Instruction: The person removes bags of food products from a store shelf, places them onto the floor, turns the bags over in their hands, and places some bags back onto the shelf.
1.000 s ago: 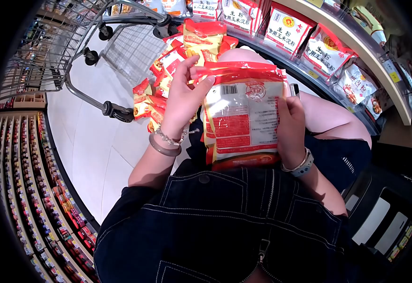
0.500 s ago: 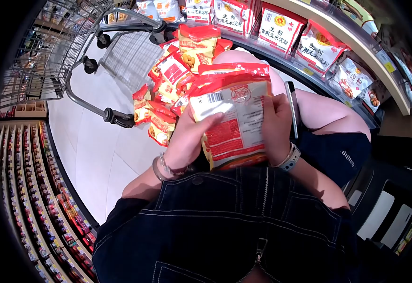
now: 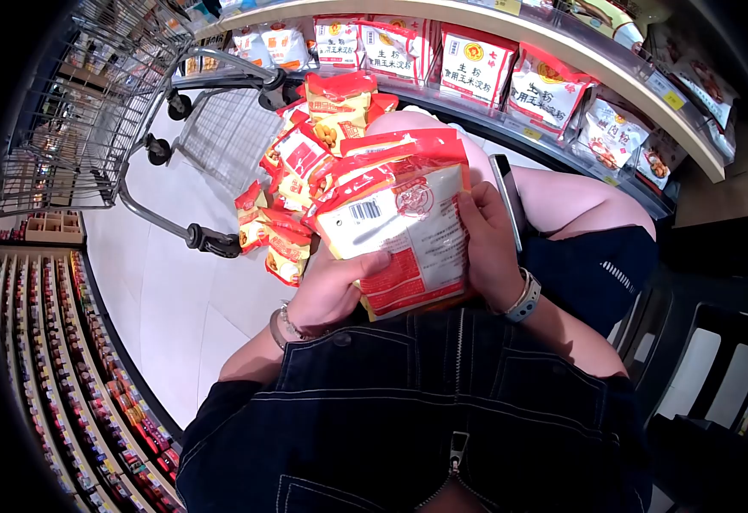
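Observation:
Between my hands are red, white and yellow plastic food packets, stacked with a printed back and barcode facing up. My left hand grips the left side, thumb lying across the front. On the right edge my right hand is closed, fingers mostly hidden behind. Just beyond, a heap of similar red and yellow packets lies on the floor. A phone-like slim dark object rests by my thigh, right of my right hand.
A metal shopping cart stands at the upper left, its caster near the heap. Along the top, a low shelf holds white and red starch bags. Shelving with many small goods curves down the left. A dark stool-like frame is at right.
The view has shifted a little. The held packets have tilted and sit slightly lower and to the left, with both hands still gripping them. The heap on the floor looks the same.

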Available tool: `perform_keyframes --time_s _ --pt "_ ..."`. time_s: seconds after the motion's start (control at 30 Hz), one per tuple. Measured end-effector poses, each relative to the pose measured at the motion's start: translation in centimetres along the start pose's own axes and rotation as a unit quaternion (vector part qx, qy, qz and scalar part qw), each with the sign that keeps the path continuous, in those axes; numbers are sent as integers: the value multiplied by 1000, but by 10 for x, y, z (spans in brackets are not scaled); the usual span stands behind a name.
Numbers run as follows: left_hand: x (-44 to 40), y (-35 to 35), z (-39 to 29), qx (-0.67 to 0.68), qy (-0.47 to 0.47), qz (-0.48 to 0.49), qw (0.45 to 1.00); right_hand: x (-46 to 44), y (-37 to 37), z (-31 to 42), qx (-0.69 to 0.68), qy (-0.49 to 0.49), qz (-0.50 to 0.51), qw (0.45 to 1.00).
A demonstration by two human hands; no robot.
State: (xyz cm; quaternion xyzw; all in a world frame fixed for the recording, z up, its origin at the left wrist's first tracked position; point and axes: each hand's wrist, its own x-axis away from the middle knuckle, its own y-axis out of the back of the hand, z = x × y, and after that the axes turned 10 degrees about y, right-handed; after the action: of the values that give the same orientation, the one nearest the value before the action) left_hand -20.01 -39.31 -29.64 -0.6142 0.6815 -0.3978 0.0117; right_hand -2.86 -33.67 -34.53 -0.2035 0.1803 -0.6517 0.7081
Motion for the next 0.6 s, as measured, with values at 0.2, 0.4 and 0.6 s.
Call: perform_keyframes --time_s 0.2,0.4,0.6 --pt "0 -7 -23 -60 -62 -13 996 1 -8 34 -48 63 72 994" --pt "11 -18 -80 -255 -300 29 919 -26 -26 109 146 252 118 949" --pt "-16 0 -76 -752 -529 32 391 -36 7 76 -201 -192 216 936"
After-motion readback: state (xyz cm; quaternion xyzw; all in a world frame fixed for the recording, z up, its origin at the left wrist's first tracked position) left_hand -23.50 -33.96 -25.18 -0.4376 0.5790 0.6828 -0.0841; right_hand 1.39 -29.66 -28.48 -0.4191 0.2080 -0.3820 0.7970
